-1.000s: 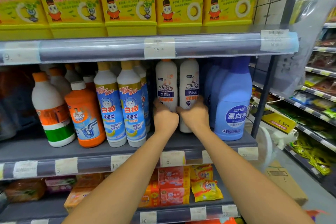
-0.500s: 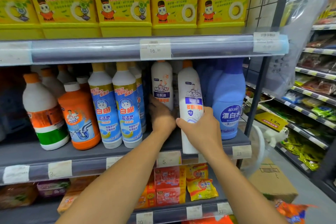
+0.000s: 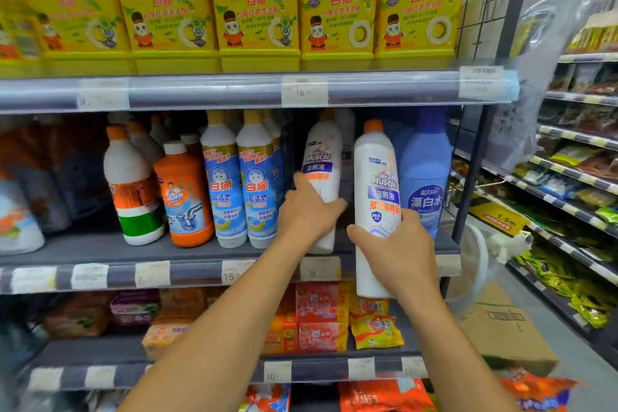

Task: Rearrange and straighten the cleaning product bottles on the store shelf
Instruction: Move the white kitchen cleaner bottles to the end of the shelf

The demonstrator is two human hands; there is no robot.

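My right hand (image 3: 398, 247) grips a white Mr Muscle bottle with an orange cap (image 3: 376, 177), held out in front of the middle shelf (image 3: 187, 273), its base below the shelf's front edge. My left hand (image 3: 307, 211) wraps around a second white Mr Muscle bottle (image 3: 322, 154), which stands near the shelf's front and leans slightly right. A gap lies between the two bottles. Blue bleach bottles (image 3: 426, 177) stand to the right, two blue-labelled white bottles (image 3: 242, 184) to the left.
An orange Mr Muscle drain bottle (image 3: 184, 194) and a white bottle with a green band (image 3: 133, 187) stand further left. Yellow detergent jugs (image 3: 254, 7) fill the top shelf. Packets (image 3: 317, 318) sit below. A cardboard box (image 3: 501, 321) lies on the floor at right.
My right hand has pulled its white bottle forward off the shelf and lower. My left hand has drawn the other white bottle toward the shelf's front edge.
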